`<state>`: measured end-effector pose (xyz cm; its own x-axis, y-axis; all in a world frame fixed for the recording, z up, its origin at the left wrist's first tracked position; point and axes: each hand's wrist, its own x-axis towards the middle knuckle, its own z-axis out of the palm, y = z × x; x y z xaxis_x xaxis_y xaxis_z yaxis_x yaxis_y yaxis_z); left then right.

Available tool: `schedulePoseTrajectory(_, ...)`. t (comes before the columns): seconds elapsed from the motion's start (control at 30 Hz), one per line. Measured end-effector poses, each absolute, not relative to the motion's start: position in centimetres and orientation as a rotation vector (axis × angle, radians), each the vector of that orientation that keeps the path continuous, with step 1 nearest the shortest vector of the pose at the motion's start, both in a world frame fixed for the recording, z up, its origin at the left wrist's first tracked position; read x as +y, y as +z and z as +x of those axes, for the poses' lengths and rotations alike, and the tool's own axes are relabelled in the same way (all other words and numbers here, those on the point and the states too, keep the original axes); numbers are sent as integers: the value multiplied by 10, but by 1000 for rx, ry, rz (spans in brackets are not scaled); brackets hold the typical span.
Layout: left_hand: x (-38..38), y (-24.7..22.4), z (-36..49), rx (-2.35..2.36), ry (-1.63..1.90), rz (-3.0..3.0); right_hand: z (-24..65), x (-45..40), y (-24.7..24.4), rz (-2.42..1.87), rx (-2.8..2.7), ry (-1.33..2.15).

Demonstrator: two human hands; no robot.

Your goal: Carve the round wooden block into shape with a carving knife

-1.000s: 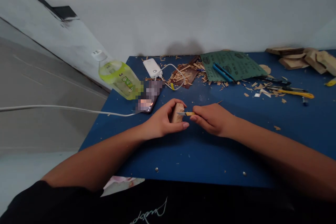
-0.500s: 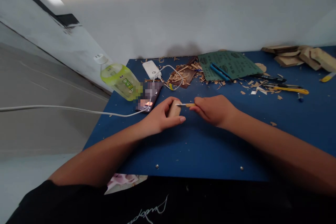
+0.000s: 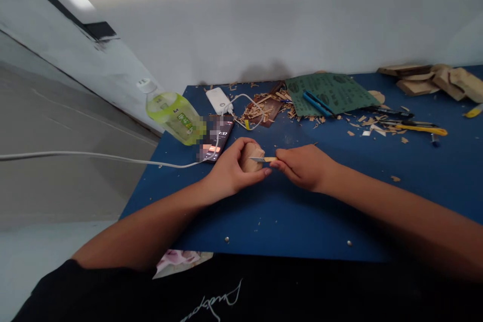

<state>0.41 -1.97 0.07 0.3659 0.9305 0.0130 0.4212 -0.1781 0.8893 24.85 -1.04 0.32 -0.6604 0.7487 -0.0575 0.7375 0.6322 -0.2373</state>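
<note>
Craft knife (image 3: 264,159) has slid further along the wood block (image 3: 251,157): my left hand (image 3: 230,168) wraps the block, right hand (image 3: 304,167) pinches the yellow handle (image 3: 270,159) (blade against wood).

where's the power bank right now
In the head view, the white power bank lies near the far edge of the blue table, just beyond the phone and left of the wood shavings.

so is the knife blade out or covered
Out: the bare steel blade sticks from the yellow handle pinched in the right hand, with no cover on it.
</note>
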Motion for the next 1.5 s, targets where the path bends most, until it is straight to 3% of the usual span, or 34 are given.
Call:
schedulePoseTrajectory(0.2,-18,6,2,1259,707,1796,248,-5,7,-1392,-2816,193)
schedulePoseTrajectory(0.4,-12,8,-1,1284,649,1789,273,31,-1,-1880,-2557,104)
schedulePoseTrajectory(0.73,-16,1,3,1355,809,1879,250,-8,4,-1340,-2757,379)
schedulePoseTrajectory(1.07,-14,5,3,1381,689,1832,247,-2,6,-1512,-2781,160)
schedulePoseTrajectory(1.27,-7,5,-3,1392,658,1872,274,33,-1,-1948,-2499,96)
schedulePoseTrajectory(1.5,-12,9,1,1179,655,1630,263,10,1,-1358,-2673,359)
